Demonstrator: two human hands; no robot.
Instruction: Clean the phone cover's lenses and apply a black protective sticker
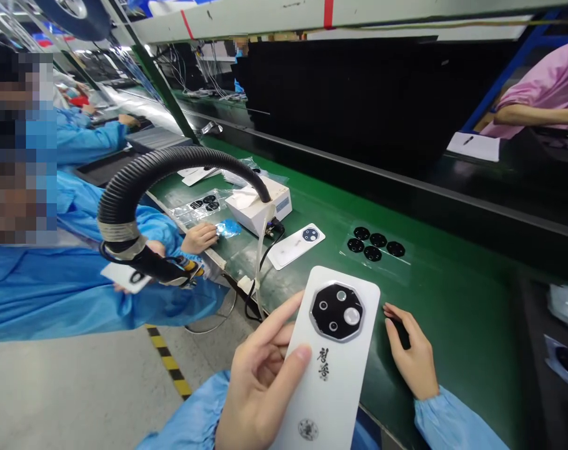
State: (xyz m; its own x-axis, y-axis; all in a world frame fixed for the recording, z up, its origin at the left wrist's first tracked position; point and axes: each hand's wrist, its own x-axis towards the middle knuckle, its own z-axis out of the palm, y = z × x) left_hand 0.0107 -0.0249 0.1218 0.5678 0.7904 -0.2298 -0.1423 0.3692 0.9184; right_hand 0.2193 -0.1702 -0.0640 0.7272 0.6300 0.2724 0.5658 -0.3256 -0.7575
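Note:
My left hand [265,381] grips a white phone back cover [337,387] by its left edge, thumb on the face and fingers behind. The cover has a black octagonal camera panel [338,312] in a silver rim, dark lettering and a round emblem; its lower end runs out of view. To the right of it, apart from the cover, my right hand [411,353] is over the green bench with thumb and fingers apart, holding nothing. A second white phone back cover [295,248] lies flat beyond. Several black camera discs [372,244] lie on a clear film sheet behind my hands.
A ribbed black hose [180,156] arches from a white box [265,206] on the green bench [457,300]. On the left a co-worker in a blue smock [171,300] holds a white cover [127,275]. Bagged parts [567,306] sit in dark trays at far right.

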